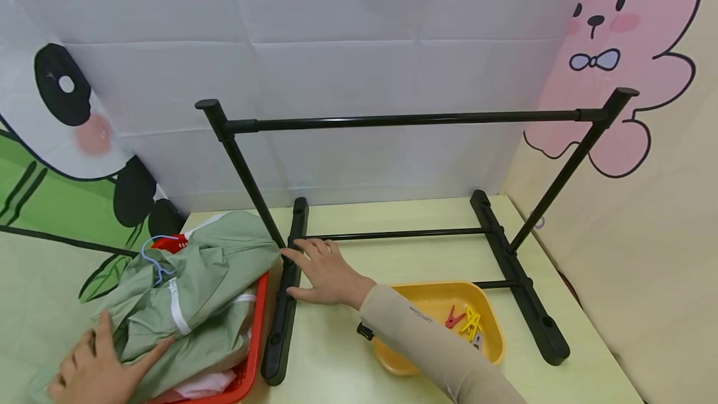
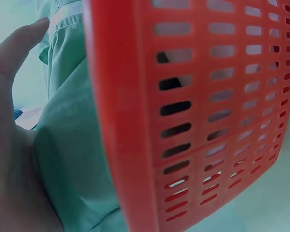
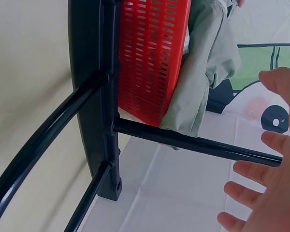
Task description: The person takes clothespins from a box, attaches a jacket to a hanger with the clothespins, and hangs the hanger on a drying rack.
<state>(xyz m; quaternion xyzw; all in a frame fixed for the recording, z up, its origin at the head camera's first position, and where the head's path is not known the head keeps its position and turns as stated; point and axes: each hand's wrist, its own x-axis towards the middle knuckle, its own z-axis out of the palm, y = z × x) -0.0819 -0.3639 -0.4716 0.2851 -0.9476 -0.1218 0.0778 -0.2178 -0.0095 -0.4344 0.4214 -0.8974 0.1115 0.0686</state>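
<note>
A pale green garment (image 1: 224, 260) with white trim lies heaped over a red basket (image 1: 261, 310), and a blue hanger (image 1: 159, 272) pokes out of its top. My left hand (image 1: 98, 363) rests at the garment's near left side, fingers and thumb spread. In the left wrist view, the thumb reaches over the cloth (image 2: 77, 125) beside the basket's slotted wall (image 2: 179, 111). Holding nothing, my right hand (image 1: 328, 270) spreads its fingers by the left foot of a black clothes rack (image 1: 415, 121). The right wrist view shows those fingers (image 3: 246, 193) apart, near the rack's post (image 3: 193, 144).
A yellow tray (image 1: 493, 323) holds a red clothespin (image 1: 453, 318) and yellow clips (image 1: 470, 323), partly behind my right sleeve. The rack's right foot (image 1: 521, 279) stands near the table's right edge. Pink cloth (image 1: 202, 385) shows low in the basket. A wall with cartoon animals rises behind.
</note>
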